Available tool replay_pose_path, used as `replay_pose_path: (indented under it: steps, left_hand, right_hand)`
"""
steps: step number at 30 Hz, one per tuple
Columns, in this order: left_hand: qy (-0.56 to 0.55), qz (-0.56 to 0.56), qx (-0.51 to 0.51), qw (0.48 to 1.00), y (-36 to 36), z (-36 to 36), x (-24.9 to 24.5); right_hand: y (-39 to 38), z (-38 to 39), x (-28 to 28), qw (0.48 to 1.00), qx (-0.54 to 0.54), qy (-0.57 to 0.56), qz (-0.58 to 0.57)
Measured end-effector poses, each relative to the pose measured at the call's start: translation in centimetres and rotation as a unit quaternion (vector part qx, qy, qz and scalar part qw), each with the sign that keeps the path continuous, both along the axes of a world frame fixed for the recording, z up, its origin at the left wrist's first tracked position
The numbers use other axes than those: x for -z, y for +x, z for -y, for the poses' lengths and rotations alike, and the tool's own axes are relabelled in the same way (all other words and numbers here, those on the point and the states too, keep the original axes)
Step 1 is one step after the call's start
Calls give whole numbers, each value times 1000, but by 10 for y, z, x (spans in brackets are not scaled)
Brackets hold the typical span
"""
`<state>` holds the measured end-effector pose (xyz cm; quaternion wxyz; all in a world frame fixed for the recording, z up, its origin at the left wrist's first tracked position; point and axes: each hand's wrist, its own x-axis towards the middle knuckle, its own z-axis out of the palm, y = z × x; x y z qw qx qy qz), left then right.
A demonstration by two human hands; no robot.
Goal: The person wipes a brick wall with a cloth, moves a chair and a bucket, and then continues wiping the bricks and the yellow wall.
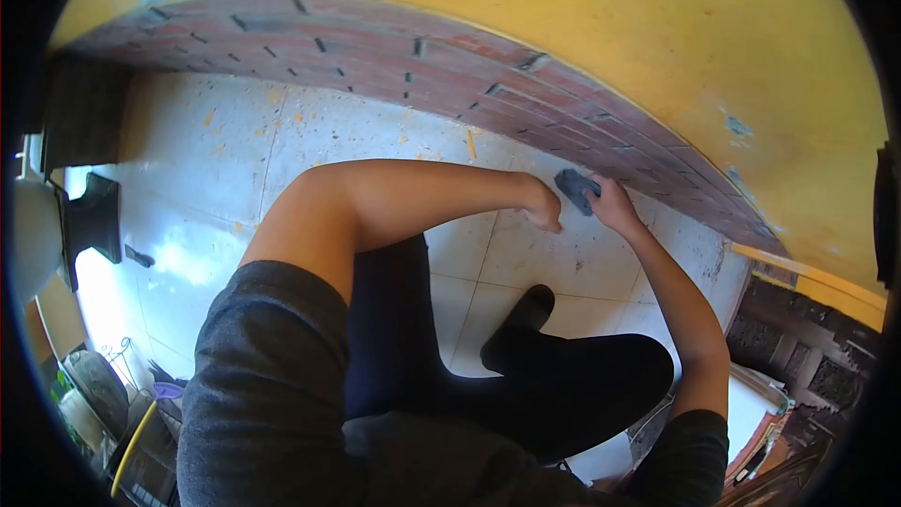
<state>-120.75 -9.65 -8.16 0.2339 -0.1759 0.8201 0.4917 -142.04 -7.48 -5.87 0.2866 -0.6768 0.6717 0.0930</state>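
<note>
My right hand [615, 207] grips a dark grey pad-like piece [576, 190], thumb laid over its near end. The piece is held low over the tiled floor, close to the foot of the brick wall strip [526, 99]. Just to its left is my left hand [542, 206], bent down at the wrist with the fingers curled together. Its palm side is turned away, so what those fingers hold, if anything, is hidden.
Pale floor tiles [450, 258] carry scattered yellow flakes along the wall. Above the bricks is a yellow wall [601, 0] with bare grey patches. My shoe [538, 300] rests below my hands. Household items stand at lower left, and a dark brick opening [798, 338] lies right.
</note>
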Motion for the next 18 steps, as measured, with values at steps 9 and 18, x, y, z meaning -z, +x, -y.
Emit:
replay_pose_path:
  steps: [9, 18]
  left_hand:
    - [364, -136, -517, 763, 29, 2, 24]
    - [297, -135, -709, 626, 107, -32, -10]
  right_hand:
    - [31, 34, -13, 837, 297, 171, 427]
    - [137, 17, 6, 782, 272, 226, 513]
